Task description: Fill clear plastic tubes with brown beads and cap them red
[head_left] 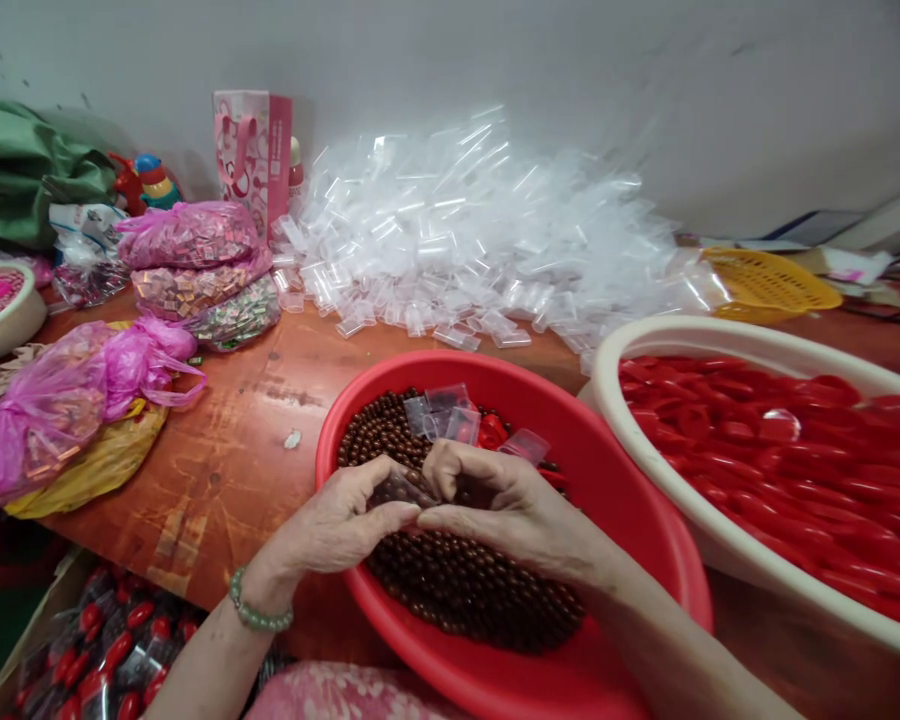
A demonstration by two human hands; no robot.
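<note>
Pouch [403, 488], clear, one: held above brown beads [480, 595] in red basin [630, 500]. Left hand [345, 515]: grip pinched on one end; right hand [502, 500]: grip apparently pinched at the other. Step, by judgement: working the pouch between fingers. Next move calls for steady two-handed hold.

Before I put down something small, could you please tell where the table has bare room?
Bare wooden table lies between the purple plastic bags and the red basin, with the clear plastic heap behind; one white scrap lies there. Crowded: between basin and cream tub, and above the brown beads, where left hand and right hand are.
</note>
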